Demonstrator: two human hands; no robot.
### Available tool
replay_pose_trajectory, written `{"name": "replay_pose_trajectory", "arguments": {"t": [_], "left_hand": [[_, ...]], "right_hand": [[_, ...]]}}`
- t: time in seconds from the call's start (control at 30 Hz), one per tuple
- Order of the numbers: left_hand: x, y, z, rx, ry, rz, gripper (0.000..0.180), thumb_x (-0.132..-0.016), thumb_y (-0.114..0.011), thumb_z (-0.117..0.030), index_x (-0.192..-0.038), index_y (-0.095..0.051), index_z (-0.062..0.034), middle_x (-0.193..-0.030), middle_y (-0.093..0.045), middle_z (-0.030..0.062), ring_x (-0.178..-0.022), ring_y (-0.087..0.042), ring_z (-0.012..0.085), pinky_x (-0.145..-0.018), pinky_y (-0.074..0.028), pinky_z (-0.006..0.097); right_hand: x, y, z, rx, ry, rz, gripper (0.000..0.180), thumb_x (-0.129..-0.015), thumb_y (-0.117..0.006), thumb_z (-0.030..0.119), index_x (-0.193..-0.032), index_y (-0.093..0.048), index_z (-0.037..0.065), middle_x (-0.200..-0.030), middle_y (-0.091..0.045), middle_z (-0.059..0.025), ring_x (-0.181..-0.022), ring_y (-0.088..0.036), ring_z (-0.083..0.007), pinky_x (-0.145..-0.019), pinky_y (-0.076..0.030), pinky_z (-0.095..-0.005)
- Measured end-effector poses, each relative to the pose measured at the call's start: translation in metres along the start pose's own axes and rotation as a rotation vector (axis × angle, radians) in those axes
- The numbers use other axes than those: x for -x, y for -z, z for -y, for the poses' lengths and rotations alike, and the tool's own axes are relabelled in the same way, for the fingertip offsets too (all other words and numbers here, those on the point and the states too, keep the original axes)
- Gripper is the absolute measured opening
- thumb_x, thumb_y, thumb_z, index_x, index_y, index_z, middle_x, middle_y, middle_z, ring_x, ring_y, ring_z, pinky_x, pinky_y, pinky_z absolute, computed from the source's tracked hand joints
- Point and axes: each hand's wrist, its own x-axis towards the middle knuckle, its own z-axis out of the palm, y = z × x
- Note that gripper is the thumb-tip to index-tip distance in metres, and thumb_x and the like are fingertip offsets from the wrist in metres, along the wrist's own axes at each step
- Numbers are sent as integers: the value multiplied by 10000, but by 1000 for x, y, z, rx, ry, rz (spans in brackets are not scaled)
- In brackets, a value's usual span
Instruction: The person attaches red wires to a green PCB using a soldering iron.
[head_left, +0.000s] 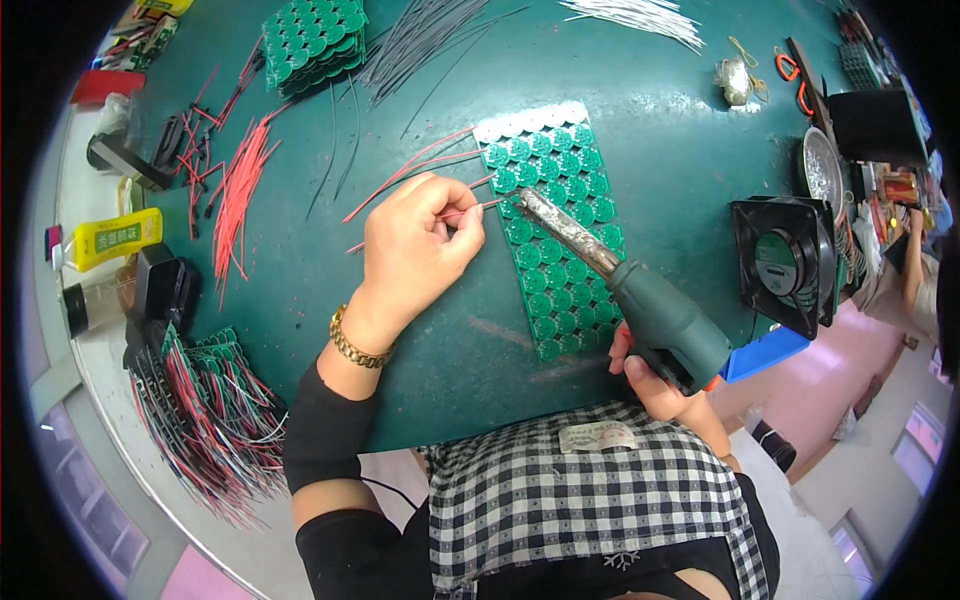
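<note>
A green circuit board panel (553, 265), made of rows of small round boards, lies on the green table in front of me. Several red wires (424, 160) stick out from its left edge. My left hand (424, 228) pinches one red wire, whose end reaches a round board on the panel. In my right hand (655, 382) is a dark green soldering iron (668, 318) with a thick handle. Its worn metal tip (527, 199) is at the board, close to that wire's end. Part of my right hand is hidden behind the handle.
Red wires (240, 185), dark grey wires (425, 40) and white wires (640, 18) lie about the table. Stacked panels (314, 45) stand at the back left. Wired boards (215, 400) hang at the left edge. A black fan (785, 262) and a solder clump (735, 82) are at right.
</note>
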Motion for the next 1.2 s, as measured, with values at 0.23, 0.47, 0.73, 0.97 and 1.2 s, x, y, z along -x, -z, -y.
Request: {"name": "replay_pose_trajectory", "arguments": {"t": [0.23,0.47,0.73,0.97,1.2], "left_hand": [[0,1,2,-9,13,2,94,-706,-684,-8,-711,-597,-42,-655,-558,19,-480,-469,83,-442,-375,232],[0,0,1,-6,10,-2,109,-703,-688,-20,-701,-584,-52,-656,-560,17,-480,-475,90,-449,-385,237],[0,1,1,-18,30,14,115,-693,-688,-27,-707,-579,-61,-662,-570,10,-491,-508,96,-458,-401,240],[1,4,1,-42,45,21,107,-696,-685,-37,-714,-584,-69,-667,-577,17,-512,-545,111,-467,-420,249],[2,1,6,-7,-70,4,90,-729,-677,-52,-728,-587,-54,-672,-556,28,-537,-539,111,-488,-423,247]], "right_hand": [[-11,-3,9,112,81,-42,150,-627,-646,17,-765,-646,74,-728,-651,-44,-639,-640,-237,-582,-516,-325],[-2,0,11,-7,-45,-3,158,-684,-628,34,-840,-640,52,-761,-621,-72,-637,-622,-219,-607,-511,-312],[1,-4,12,-394,-186,-131,548,-799,-651,318,-1204,-475,-8,-833,-567,-105,-671,-552,-188,-604,-470,-303],[-1,-6,9,-392,-146,-131,535,-806,-638,294,-1209,-471,-15,-858,-569,-113,-681,-552,-191,-618,-467,-303],[9,-6,4,-425,-171,-211,569,-784,-649,291,-1219,-466,-27,-866,-579,-112,-692,-557,-176,-634,-462,-288]]}}
